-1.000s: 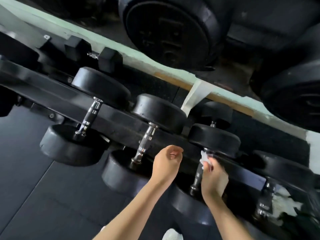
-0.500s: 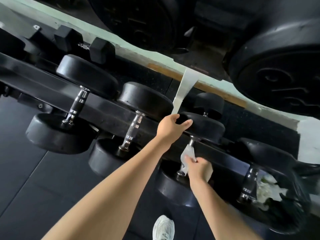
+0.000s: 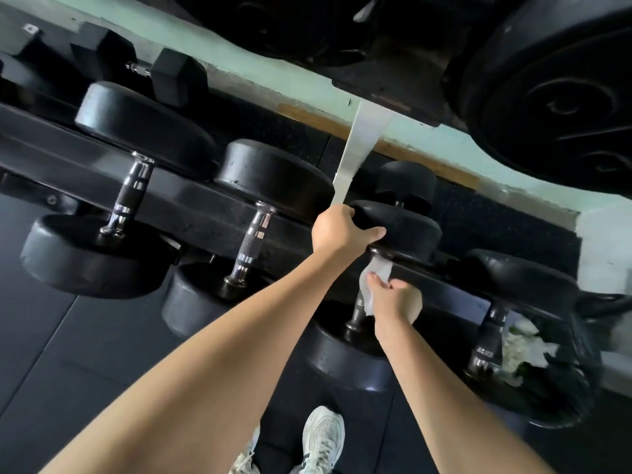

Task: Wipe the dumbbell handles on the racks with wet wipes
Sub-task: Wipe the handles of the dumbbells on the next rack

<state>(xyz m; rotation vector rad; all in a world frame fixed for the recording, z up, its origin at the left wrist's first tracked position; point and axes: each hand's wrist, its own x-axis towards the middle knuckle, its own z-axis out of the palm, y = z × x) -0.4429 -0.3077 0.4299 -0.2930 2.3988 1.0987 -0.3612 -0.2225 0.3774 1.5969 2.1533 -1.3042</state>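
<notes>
1. Rack (image 3: 191,206): black rail runs L to R across the view. Round-head dumbbells lie across it, chrome handles showing.
2. 3rd dumbbell (image 3: 345,357) from the L is the one in hand. Far head sits behind the rail, near head toward the person.
3. Left hand (image 3: 345,230): fingers curled over the edge of that dumbbell's far head, thumb stretched along the rim, so clamped on it.
4. Right hand (image 3: 396,302): fingers closed round the wet wipe (image 3: 378,270), pinching it against the handle (image 3: 357,314).
5. Wipe is white and crumpled, wrapped on the upper part of the handle just below the far head. Only the lower bit of chrome shows bare.
6. 1st dumbbell (image 3: 131,193) and 2nd dumbbell (image 3: 253,234) sit to the L, no hand on them. 4th dumbbell (image 3: 489,336) is to the R.
7. Black bag (image 3: 578,381) w/ white crumpled wipes inside, just beside the 4th handle.
8. Big weight plates (image 3: 561,97) at top R. Small hex dumbbell (image 3: 136,68) behind the rack at far L.
9. Light sneaker (image 3: 323,436) on the dark floor (image 3: 68,354), below the arms.
</notes>
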